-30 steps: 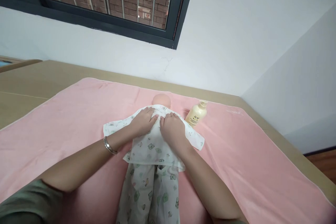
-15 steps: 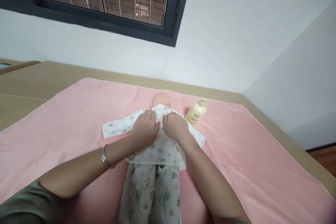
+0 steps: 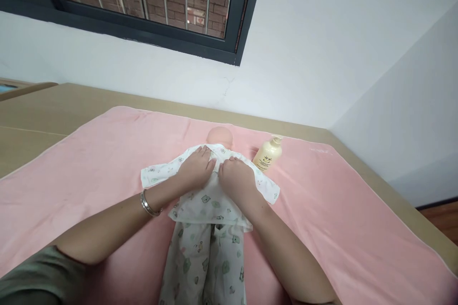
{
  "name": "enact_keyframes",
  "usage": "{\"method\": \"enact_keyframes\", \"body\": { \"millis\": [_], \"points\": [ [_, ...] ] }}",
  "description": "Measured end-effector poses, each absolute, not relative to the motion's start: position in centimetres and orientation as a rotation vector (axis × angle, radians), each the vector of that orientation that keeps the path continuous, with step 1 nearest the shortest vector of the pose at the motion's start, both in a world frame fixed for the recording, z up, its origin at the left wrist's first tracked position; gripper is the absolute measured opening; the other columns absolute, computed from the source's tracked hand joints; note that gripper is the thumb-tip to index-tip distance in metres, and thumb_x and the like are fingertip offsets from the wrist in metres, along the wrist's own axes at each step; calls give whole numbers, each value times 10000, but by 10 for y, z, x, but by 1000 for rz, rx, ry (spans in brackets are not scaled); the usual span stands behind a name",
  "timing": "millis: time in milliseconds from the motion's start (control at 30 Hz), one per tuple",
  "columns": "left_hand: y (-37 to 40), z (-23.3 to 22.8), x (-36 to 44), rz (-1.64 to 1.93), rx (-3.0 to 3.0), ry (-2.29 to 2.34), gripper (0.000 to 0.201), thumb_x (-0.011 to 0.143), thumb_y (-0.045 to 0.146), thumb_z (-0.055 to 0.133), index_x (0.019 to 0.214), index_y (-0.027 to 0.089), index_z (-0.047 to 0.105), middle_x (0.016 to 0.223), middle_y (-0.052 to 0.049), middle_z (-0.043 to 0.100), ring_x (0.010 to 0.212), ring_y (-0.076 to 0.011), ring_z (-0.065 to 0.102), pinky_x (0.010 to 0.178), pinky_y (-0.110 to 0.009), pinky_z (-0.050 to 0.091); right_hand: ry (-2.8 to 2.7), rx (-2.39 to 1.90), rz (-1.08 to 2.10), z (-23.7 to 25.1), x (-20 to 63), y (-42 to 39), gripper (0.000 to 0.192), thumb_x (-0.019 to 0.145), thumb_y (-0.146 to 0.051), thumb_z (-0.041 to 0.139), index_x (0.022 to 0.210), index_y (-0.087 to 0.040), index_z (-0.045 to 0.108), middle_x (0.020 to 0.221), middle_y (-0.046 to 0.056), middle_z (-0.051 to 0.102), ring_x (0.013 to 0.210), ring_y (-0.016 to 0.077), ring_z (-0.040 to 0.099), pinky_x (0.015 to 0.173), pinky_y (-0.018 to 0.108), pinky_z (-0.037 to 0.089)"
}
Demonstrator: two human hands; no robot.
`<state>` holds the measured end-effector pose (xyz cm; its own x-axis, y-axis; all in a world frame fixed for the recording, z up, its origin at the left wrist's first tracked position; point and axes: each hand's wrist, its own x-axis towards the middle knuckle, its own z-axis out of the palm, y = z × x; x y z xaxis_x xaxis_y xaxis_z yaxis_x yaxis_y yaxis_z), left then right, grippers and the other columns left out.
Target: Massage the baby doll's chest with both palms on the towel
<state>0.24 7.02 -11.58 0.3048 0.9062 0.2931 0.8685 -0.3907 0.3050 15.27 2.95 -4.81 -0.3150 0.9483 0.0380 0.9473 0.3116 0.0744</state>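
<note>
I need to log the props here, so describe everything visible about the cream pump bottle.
The pump bottle is small, pale cream-yellow, of smooth plastic by its look, with a same-coloured pump head at the top and a dark printed mark on its front, too small to read. It leans tilted on the pink towel, near the towel's far edge, beside the doll and just beyond the shirt's sleeve. Neither hand touches it; the right hand is nearest.
</note>
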Motion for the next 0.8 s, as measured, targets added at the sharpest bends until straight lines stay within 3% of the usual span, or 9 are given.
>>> {"method": "enact_keyframes", "body": {
  "millis": [233, 333, 467, 633, 800],
  "points": [
    [70, -115, 4, 622, 2400, 1738, 610, 1039, 363, 254, 1445, -28, 487, 1535, -270, 508, 1480, -338, 441, 1231, -504, 336, 2533, 1985, -53, -55, 157, 44, 380, 1050, -198, 369, 982, -128, 736, 1058, 159, 727, 1017, 263, 688, 883, 332, 502],
    [57, -121, 9, 671, 2509, 1760, 633, 1038, 379, 269, 1446, -58, 475, 1509, -295, 523, 1481, -374, 431, 1230, -520, 336, 2584, 2040, -104, -62, 164, 59, 421, 1079, -250, 326, 1093, -113, 724, 1195, 165, 709, 1135, 264, 657, 968, 341, 487],
    [36, -125, 18, 713, 2590, 1752, 634, 1033, 420, 291, 1458, -9, 483, 1507, -277, 533, 1482, -401, 425, 1203, -565, 366, 2647, 2029, -83, -71, 170, 71, 432, 1094, -267, 318, 1200, -89, 697, 1329, 170, 666, 1275, 250, 590, 1100, 330, 411],
    [33, -121, 18, 706, 2529, 1689, 617, 1028, 418, 320, 1446, 0, 495, 1523, -294, 508, 1482, -398, 429, 1210, -583, 356, 2664, 1993, 57, -74, 168, 66, 437, 1097, -241, 307, 1223, -70, 689, 1289, 181, 684, 1265, 259, 596, 1138, 354, 384],
    [69, -113, 2, 677, 2392, 1619, 572, 1040, 393, 281, 1434, 54, 522, 1530, -237, 530, 1488, -335, 439, 1219, -550, 357, 2601, 1835, 137, -62, 157, 42, 388, 1052, -152, 359, 1099, -91, 740, 1185, 199, 714, 1211, 272, 632, 1117, 354, 406]
  ]
}}
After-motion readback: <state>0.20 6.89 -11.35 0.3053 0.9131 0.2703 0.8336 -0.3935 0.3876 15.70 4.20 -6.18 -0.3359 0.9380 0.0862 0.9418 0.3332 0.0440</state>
